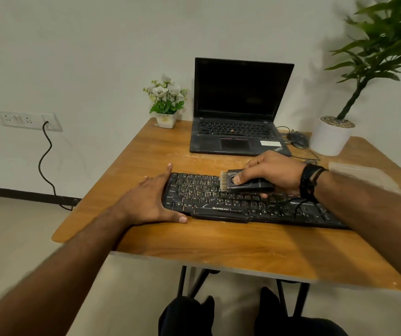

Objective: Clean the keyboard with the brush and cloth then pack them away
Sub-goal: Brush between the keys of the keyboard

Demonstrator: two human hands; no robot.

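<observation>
right hand (271,172) grips black brush (243,181), thumb on top, bristles pointing left over upper key rows of black keyboard (219,202) on wooden worktop (206,246). left hand (149,202) flat, fingers straight, pressed against keyboard's left end. open laptop (236,110) behind. cloth not visible.

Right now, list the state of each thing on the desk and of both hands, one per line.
Keyboard: flat on the desk, dusty, being brushed.
Brush: gripped in the right hand, bristles on the keys.
Right hand: curled round the brush.
Left hand: open, steadying the keyboard's left end.
Laptop: lid open, screen dark.
Mouse: idle beside the laptop.
Flower pot: upright.
Big plant pot: upright.
</observation>
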